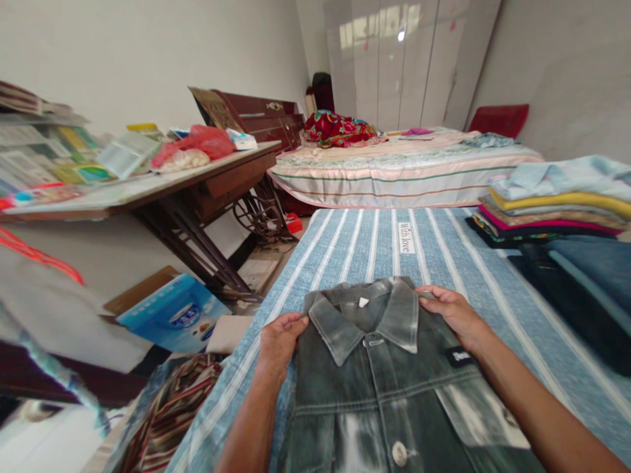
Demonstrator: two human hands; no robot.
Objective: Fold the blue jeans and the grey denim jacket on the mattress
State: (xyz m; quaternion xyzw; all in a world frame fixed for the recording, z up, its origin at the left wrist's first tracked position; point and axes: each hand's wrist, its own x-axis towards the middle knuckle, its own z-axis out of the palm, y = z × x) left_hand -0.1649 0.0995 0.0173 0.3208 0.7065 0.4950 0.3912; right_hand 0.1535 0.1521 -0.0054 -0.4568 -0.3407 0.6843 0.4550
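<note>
A dark grey washed denim jacket (384, 387) lies folded, collar away from me, on a blue and white striped bedsheet (365, 243). My left hand (279, 341) grips the jacket's left shoulder edge beside the collar, fingers curled round the cloth. My right hand (453, 312) holds the right shoulder edge just behind the collar, fingers closed on the fabric. Both forearms reach in from the bottom of the view.
A stack of folded clothes (557, 200) and dark jeans (582, 282) sit at the right on the sheet. A second bed (404, 167) stands beyond. A cluttered wooden table (162, 180) is at the left, a blue box (172, 315) and striped cloth (172, 407) on the floor.
</note>
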